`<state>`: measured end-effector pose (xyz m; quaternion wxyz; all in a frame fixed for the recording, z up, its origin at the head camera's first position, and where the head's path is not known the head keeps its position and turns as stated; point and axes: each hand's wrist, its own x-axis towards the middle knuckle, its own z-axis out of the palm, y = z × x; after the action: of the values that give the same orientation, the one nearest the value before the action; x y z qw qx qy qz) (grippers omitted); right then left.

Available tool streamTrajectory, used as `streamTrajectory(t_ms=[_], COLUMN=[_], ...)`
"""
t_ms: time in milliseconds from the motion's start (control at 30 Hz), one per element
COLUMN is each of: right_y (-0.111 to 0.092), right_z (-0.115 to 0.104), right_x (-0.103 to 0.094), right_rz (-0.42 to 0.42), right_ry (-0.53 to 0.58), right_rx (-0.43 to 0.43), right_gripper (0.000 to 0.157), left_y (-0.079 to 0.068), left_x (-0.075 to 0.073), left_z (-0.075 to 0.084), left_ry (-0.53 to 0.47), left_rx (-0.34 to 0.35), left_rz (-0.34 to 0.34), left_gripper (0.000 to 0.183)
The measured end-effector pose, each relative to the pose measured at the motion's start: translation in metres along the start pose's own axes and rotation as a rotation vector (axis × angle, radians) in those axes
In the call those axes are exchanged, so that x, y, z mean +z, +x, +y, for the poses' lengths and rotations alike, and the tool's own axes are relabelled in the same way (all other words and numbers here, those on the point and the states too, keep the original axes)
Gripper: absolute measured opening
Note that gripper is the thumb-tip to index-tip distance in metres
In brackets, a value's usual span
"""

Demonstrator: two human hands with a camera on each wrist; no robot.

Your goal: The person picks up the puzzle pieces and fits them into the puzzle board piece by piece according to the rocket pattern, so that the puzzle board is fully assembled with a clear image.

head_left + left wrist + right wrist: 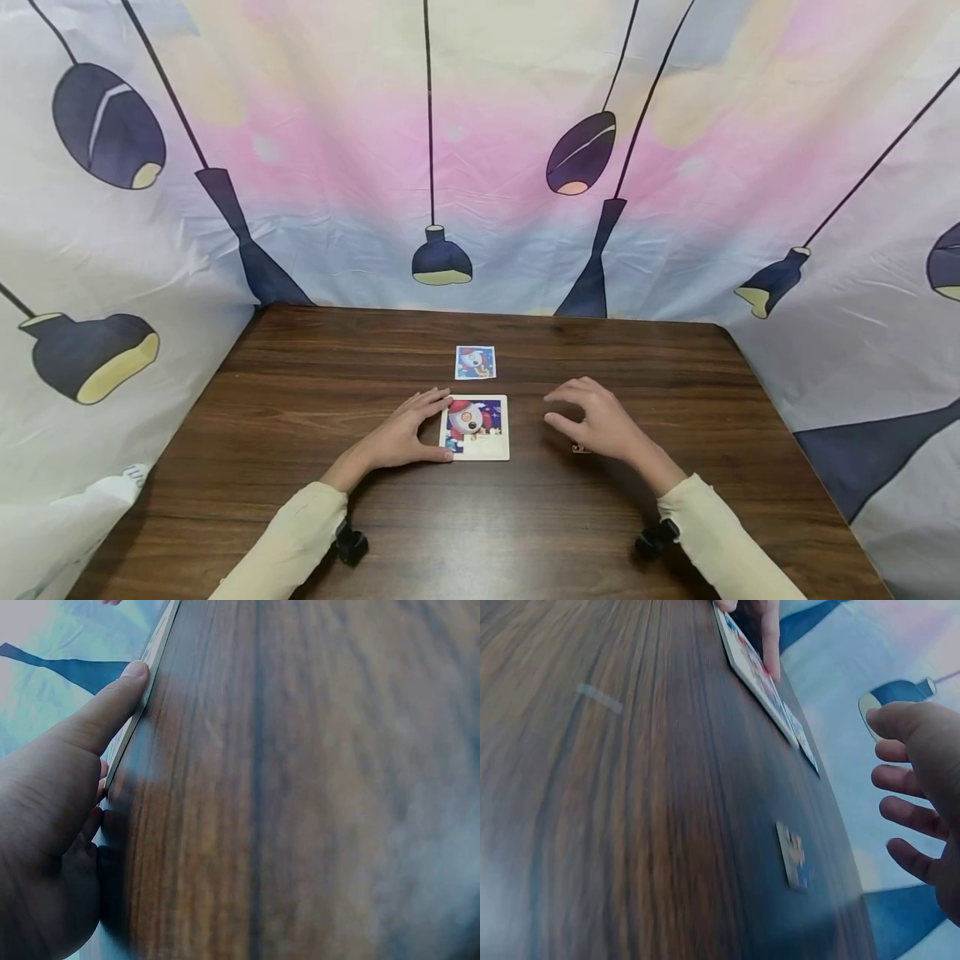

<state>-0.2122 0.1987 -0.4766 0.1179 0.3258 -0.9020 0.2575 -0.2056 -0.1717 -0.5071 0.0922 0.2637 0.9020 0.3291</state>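
A square picture puzzle board (491, 451) with a cream rim lies mid-table; its lower right part is bare and cream-coloured. My left hand (401, 433) holds the board by its left side, fingers at the upper left corner and thumb at the lower left. In the left wrist view, the thumb (120, 701) lies on the board's edge. Right of the board, my right hand (600, 422) hovers over the table with loosely bent fingers, holding nothing. Beneath it lies a small loose puzzle piece (793, 856), mostly hidden by the hand in the head view.
A small printed picture card (476, 363) lies just beyond the board. The dark wooden table (315, 367) ends at a hanging cloth (510, 208) printed with lamps. A black band with a small device (351, 543) sits on each wrist.
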Motion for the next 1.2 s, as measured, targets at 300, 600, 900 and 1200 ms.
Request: streamTrajectory(t_ms=[300,600,900,1200], right_y=[-0.026,-0.045,-0.057,-0.062], right_z=[0.016,0.031,0.034,0.039], right_x=[-0.011,-0.015,-0.017,-0.013], right_rz=[0.0,0.021,-0.014,-0.066], right_ry=[-0.021,-0.048,-0.065,-0.087], right_rx=[0.033,0.018,0.057,0.098], right_gripper=[0.031,0.031,0.033,0.031], left_y=[0.0,-0.001,-0.001,-0.001], left_x=[0.0,0.0,0.001,0.001], left_z=[0.0,0.001,0.0,0.001], left_ry=[0.004,0.002,0.0,-0.008], left_rx=[-0.002,-0.01,-0.01,-0.008], left_rz=[0.0,0.005,0.006,0.008], left_gripper=[0.097,0.097,0.097,0.097])
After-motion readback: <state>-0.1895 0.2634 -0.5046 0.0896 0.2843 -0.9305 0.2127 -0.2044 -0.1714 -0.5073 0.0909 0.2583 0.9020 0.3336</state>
